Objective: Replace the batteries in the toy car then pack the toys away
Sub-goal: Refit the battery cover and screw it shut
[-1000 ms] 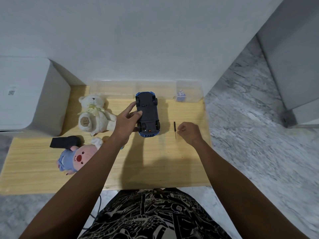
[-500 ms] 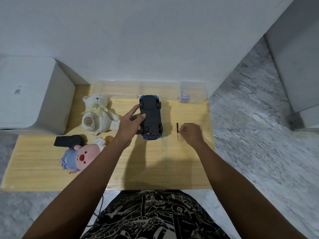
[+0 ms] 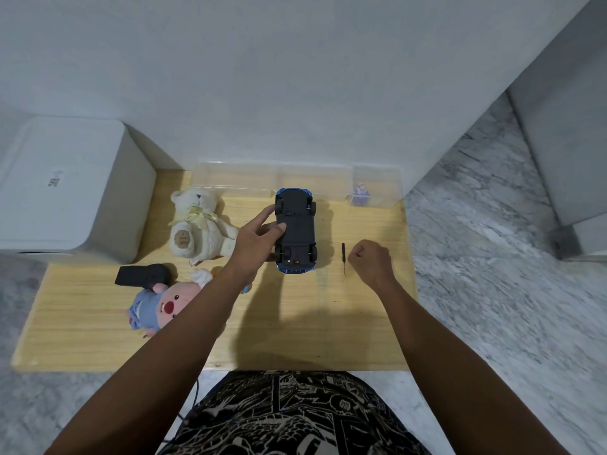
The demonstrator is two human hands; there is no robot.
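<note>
The left hand [image 3: 259,239] has a loose, spread grip on the toy car [image 3: 295,229], thumb on the black underside and fingers along its left flank, steadying rather than lifting it. The car lies belly-up at the middle of the bench [image 3: 98,323], blue nose edges showing at both ends. The right hand [image 3: 372,262] is curled into a near-closed grip just beside the small screwdriver [image 3: 343,257], which lies flat on the wood; I cannot tell whether the fingertips touch it, and it does not look lifted.

By my reading the task is at its start: the underside looks closed, no loose batteries or cover are visible, and the screw is not yet being worked. All packing is left too: 2 plush toys, the white bear [image 3: 197,223] and the pink-faced doll [image 3: 161,307], plus a black remote [image 3: 141,274], lie out on the left, while the clear bins [image 3: 236,178] along the wall look mostly unfilled.
</note>
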